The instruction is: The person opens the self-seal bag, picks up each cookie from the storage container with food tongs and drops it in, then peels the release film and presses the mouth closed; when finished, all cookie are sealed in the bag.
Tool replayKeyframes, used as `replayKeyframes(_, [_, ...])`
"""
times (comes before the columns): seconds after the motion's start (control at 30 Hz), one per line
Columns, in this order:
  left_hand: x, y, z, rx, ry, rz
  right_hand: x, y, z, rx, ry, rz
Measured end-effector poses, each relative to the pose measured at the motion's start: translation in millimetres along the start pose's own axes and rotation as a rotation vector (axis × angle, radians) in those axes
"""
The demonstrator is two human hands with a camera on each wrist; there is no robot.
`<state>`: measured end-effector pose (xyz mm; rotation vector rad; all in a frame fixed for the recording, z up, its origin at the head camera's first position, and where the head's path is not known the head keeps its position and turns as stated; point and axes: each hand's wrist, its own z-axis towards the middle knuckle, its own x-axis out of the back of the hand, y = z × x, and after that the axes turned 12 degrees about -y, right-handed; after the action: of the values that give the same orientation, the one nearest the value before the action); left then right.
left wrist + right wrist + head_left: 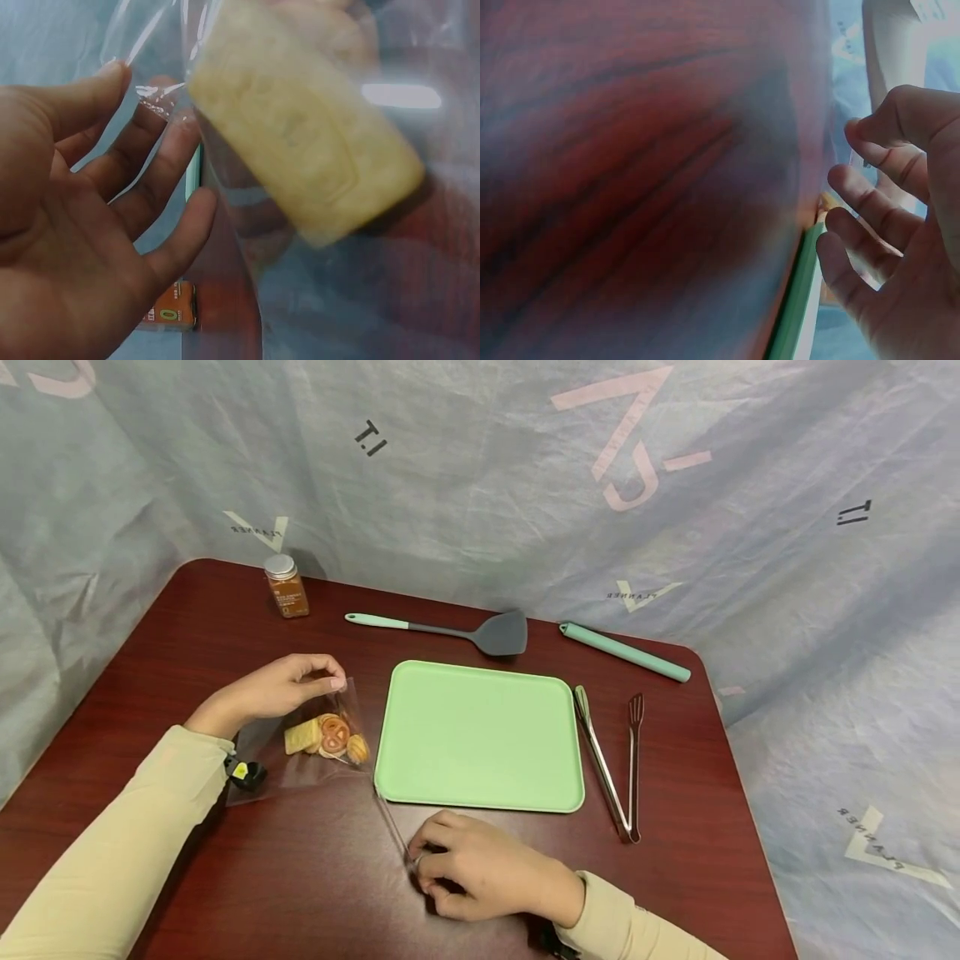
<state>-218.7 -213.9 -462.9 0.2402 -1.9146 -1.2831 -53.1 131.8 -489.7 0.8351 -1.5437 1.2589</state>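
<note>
My left hand (281,687) pinches the upper edge of a clear plastic bag (300,775) left of the green tray (480,735). Inside the bag show a rectangular biscuit (302,737), a pretzel-shaped cookie (334,735) and a small striped cookie (357,748). The rectangular biscuit (307,127) looms large through the film in the left wrist view. A thin clear plastic strip (392,818) runs from the bag's right side, past the tray's near left corner, to my right hand (480,868), whose thumb and index finger pinch its end low over the table.
Behind the tray lie a grey spatula (502,633) with a mint handle and a green rod (626,652). Metal tongs (600,768) lie spread along the tray's right side. A spice jar (287,587) stands at the back left. Grey curtains (465,485) surround the table.
</note>
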Motion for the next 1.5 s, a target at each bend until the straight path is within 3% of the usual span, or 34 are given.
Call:
replayKeyframes(0.17, [-2.1,-4.0,4.7,-0.053,-0.027,-0.029,-1.1,-4.4,1.6,0.033,-0.012,-0.021])
replayKeyframes(0.4, [-0.6,-0.6,4.0,-0.038,-0.017,-0.052,2.8,-8.4,-0.9,0.075,-0.067,-0.001])
replayKeyframes(0.6, [-1.5,-0.7,5.3,-0.054,-0.074,-0.065,13.0,0.3,-15.7,-0.042,0.002,0.118])
replayKeyframes(0.77, [-1.0,-3.8,3.9,-0.069,-0.063,-0.049,18.6,12.1,-50.2,-0.125,0.03,0.135])
replayKeyframes(1.07, [2.1,-4.1,2.0,-0.021,-0.047,-0.01,24.0,31.2,-121.9,-0.51,0.107,0.158])
replayKeyframes(1.3, [0.2,-4.2,2.9,-0.025,-0.043,-0.019,23.9,34.1,-136.3,-0.707,0.065,0.114])
replayKeyframes(1.4, [0.3,-4.2,3.7,-0.028,-0.048,-0.023,24.4,34.7,-137.0,-0.731,0.055,0.104])
replayKeyframes(1.5, [0.3,-4.4,2.7,-0.03,-0.046,-0.022,25.3,37.1,-133.4,-0.688,0.083,0.096])
